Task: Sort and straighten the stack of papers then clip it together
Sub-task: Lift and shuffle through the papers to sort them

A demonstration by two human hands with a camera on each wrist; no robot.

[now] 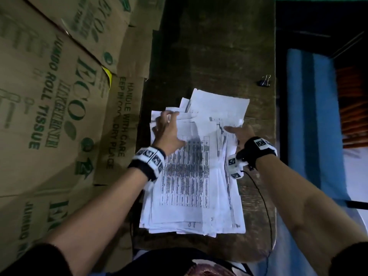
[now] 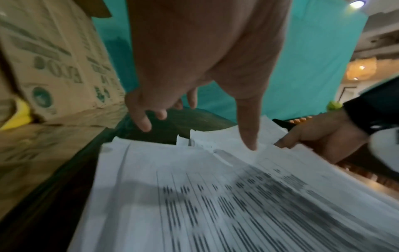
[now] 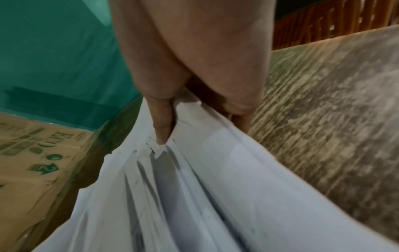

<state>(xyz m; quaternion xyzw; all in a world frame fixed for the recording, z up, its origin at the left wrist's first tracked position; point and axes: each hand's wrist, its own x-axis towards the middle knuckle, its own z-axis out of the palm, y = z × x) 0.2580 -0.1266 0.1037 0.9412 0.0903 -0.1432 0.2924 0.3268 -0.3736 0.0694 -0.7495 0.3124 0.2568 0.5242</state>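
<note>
An untidy stack of printed papers [image 1: 191, 176] lies fanned out on a dark wooden table [image 1: 209, 52]. My left hand [image 1: 169, 122] rests spread over the stack's far left corner. In the left wrist view the left hand [image 2: 194, 133] has straight fingers, and its thumb tip [image 2: 250, 145] touches the top sheet [image 2: 194, 196]. My right hand [image 1: 234, 132] grips the stack's right edge. In the right wrist view its thumb [image 3: 162, 133] digs between the sheets [image 3: 194, 196], with its fingers underneath. A black binder clip [image 1: 264, 81] lies apart, near the table's far right edge.
Brown cardboard boxes [image 1: 59, 100] with green print crowd the table's left side. A blue surface [image 1: 310, 116] runs past the right edge. A thin black cable [image 1: 265, 206] hangs from my right wrist over the table's near right corner.
</note>
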